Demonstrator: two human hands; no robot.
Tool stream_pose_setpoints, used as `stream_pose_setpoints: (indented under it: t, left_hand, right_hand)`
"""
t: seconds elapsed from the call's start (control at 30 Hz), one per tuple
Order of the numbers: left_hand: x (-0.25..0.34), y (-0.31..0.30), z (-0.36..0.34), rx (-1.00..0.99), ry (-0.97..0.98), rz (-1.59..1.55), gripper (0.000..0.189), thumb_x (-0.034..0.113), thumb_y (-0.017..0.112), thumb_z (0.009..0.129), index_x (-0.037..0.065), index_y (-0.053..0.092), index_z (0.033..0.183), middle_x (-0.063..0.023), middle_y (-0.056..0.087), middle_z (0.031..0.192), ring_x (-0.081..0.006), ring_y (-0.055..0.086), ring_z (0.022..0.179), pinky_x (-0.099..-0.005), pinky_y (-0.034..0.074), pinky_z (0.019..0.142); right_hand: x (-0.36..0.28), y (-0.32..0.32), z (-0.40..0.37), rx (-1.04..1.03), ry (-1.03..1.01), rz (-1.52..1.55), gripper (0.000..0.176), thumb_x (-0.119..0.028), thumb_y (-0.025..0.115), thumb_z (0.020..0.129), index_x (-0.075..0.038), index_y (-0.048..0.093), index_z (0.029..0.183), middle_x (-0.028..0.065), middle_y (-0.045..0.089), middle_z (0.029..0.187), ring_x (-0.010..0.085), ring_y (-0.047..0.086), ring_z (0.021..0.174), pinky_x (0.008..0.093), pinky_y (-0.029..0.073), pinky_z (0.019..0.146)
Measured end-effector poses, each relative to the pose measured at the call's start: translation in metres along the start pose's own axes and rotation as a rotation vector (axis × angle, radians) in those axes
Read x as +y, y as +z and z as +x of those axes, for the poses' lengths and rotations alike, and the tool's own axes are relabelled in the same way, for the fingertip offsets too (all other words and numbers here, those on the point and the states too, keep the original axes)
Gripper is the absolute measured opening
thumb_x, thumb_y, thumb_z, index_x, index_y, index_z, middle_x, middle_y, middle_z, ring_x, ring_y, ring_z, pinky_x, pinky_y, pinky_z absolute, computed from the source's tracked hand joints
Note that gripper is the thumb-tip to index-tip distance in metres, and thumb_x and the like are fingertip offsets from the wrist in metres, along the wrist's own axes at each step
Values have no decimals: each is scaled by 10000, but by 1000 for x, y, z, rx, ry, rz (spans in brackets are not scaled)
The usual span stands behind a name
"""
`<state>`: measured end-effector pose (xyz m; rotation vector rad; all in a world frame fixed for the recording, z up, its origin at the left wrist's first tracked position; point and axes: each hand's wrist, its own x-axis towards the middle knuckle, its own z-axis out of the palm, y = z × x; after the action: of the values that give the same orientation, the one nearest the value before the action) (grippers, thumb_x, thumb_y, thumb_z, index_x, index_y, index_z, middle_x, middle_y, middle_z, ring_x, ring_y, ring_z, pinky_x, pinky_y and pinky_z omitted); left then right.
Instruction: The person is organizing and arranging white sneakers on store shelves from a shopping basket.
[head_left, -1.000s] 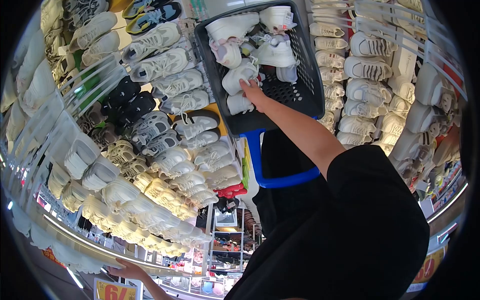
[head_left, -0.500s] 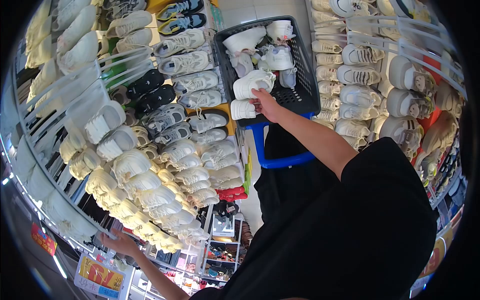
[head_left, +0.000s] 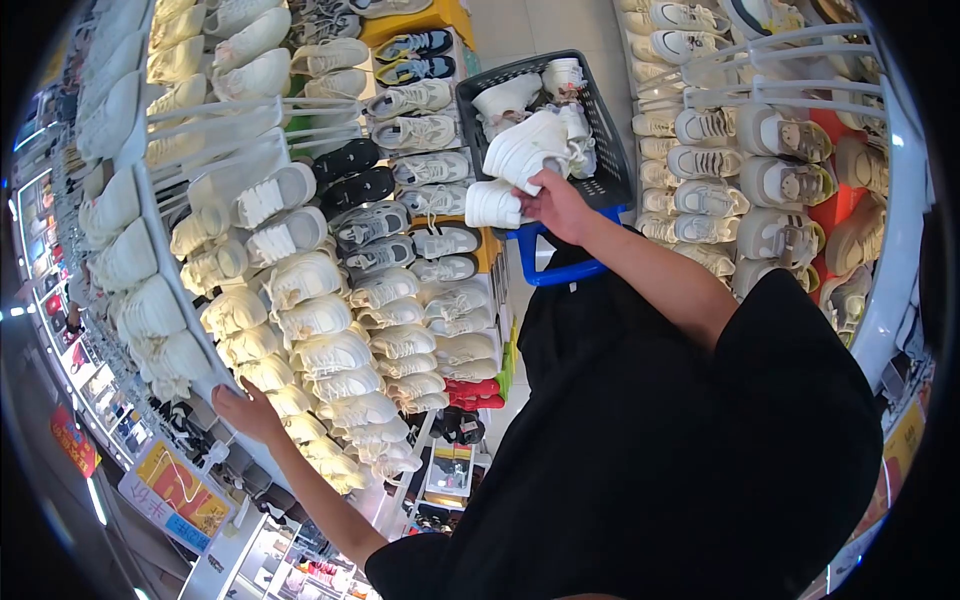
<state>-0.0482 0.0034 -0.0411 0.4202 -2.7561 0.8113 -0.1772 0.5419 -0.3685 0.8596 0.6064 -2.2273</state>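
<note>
My right hand (head_left: 557, 207) grips a pair of white shoes (head_left: 527, 150) at the near end of a dark basket (head_left: 615, 150) with a blue handle (head_left: 565, 272). The upper shoe is tilted, and the lower one (head_left: 493, 204) sticks out to the left of my fingers. Other white shoes (head_left: 507, 95) lie inside the basket, partly hidden behind the held pair. At the left, my left hand (head_left: 247, 410) touches the pale edge of a shoe rack (head_left: 190, 325), its fingers apart and no shoe in them.
Rows of mostly white and cream shoes (head_left: 330, 355) fill the left rack. Another shoe rack (head_left: 800, 85) stands on the right. Tiled floor (head_left: 500, 30) shows beyond the basket. A yellow and red price sign (head_left: 180, 490) hangs at the lower left.
The view has shifted. My right hand has raised and tilted the upper white shoe, which now covers more of the basket. My left hand sits higher in view, its fingers looser on the rack.
</note>
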Motion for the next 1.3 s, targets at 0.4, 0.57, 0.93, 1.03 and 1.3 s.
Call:
stream_pose_setpoints:
  t: [0.4,0.57,0.93,1.03,1.3]
  left_hand:
    - [7,-11,-1,0,-1,-26,398,250,705,948,-52,536,1145,-230,569,1244,-411,560,1143,-497,493,933]
    - [8,-8,1,-1,-17,-52,414,244,710,941,-58,530,1158,-231,563,1252,-417,549,1160,-500,484,947]
    - [3,-5,-2,-62,-33,-72,485,282,713,952,-89,523,1199,-257,534,1294,-440,528,1200,-519,469,992]
    - [-5,0,-3,-74,-23,-35,504,313,709,963,-88,523,1206,-269,520,1307,-445,525,1208,-518,479,991]
    - [-6,-1,0,-102,21,-101,527,317,716,970,-68,480,1244,-278,466,1337,-442,492,1238,-542,474,987]
  right_hand:
    - [7,-73,58,248,46,-371,431,-442,603,939,-117,559,1219,39,680,975,150,640,862,333,499,779]
    - [33,-76,54,349,56,-652,612,-515,700,909,-95,490,1302,35,645,966,120,624,798,291,502,697]
    - [49,-69,114,269,-219,-741,569,-190,771,865,22,538,1339,120,673,1056,175,657,909,340,521,813]
    - [64,-89,178,387,-495,-776,605,-362,738,910,50,551,1311,194,649,1261,288,624,1149,389,464,1003]
    - [66,-115,261,618,-300,-1237,561,-436,693,941,-5,602,1289,213,660,1231,293,646,1099,394,485,954]
